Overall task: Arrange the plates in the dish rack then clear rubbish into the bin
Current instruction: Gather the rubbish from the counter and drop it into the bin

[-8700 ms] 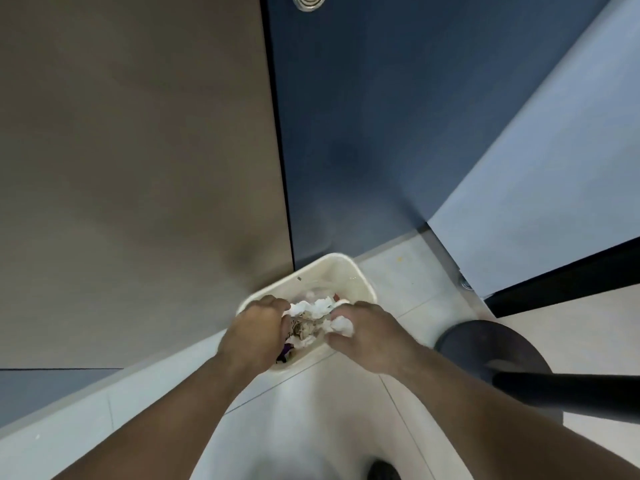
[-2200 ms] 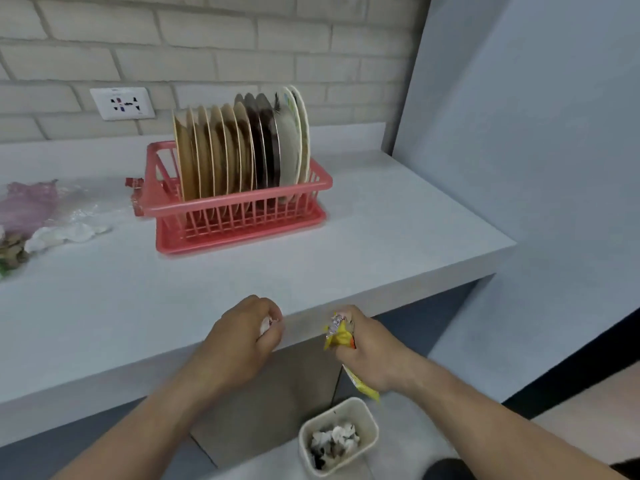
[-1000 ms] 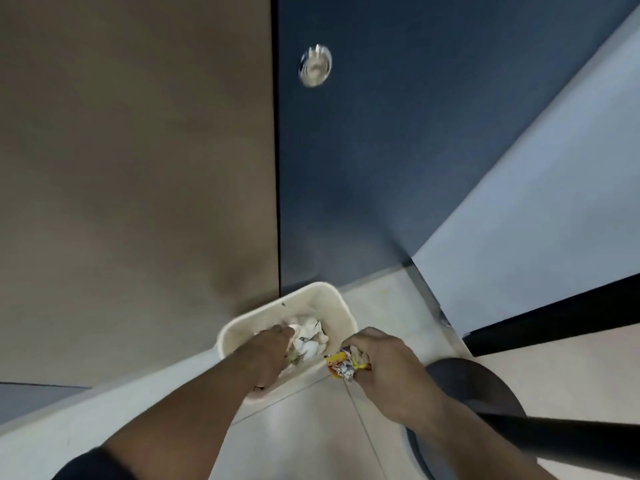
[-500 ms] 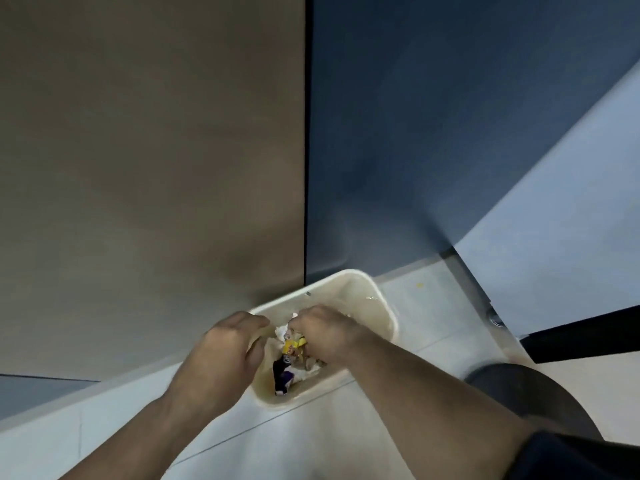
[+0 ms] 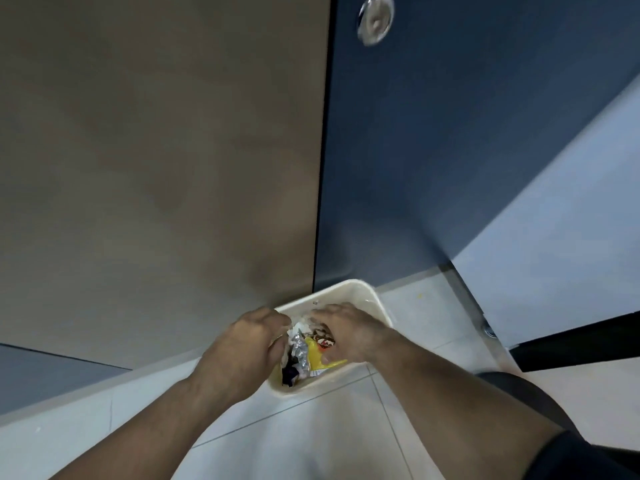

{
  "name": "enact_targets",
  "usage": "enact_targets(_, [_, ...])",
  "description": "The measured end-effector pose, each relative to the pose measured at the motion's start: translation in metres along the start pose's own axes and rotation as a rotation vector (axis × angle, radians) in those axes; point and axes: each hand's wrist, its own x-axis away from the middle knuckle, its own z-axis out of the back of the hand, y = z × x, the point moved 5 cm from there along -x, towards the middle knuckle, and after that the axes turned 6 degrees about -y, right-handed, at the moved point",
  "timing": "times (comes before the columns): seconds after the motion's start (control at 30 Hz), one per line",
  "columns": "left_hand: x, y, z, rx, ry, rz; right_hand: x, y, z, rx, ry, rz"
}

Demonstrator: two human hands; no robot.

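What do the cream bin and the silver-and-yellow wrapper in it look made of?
Cream rectangular bin: likely plastic, with a smooth, slightly glossy moulded rim and rounded corners. Silver-and-yellow crumpled wrapper: probably foil-lined plastic film, with shiny metallic creases and a printed yellow side.

Yellow wrapper (image 5: pixel 317 358) now inside bin (image 5: pixel 367 292), right hand (image 5: pixel 349 332) moved over it

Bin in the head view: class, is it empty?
No. The bin holds a yellow wrapper, silver foil and white paper.
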Motion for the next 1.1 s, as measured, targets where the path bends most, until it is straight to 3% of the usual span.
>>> enact_targets(0.13, [0.02,0.028,0.049,-0.028,-0.023,0.018,0.058,-0.012,0.039,-0.094,0.052,-0.014])
enact_targets(0.3, [0.058,0.081,0.139,-0.01,-0.012,-0.037,0.162,-0.055,0.112,-0.243,0.242,-0.026])
enact_targets(0.63, [0.137,0.211,0.399,-0.057,0.149,-0.273,0.383,-0.165,0.328,-0.22,0.528,0.048])
enact_targets(0.9, [0.179,0.251,0.538,-0.078,0.239,-0.352,0.479,-0.247,0.444,-0.142,0.7,0.054])
enact_targets(1.1, [0.188,0.236,0.565,-0.079,0.247,-0.326,0.483,-0.275,0.46,-0.118,0.732,0.022])
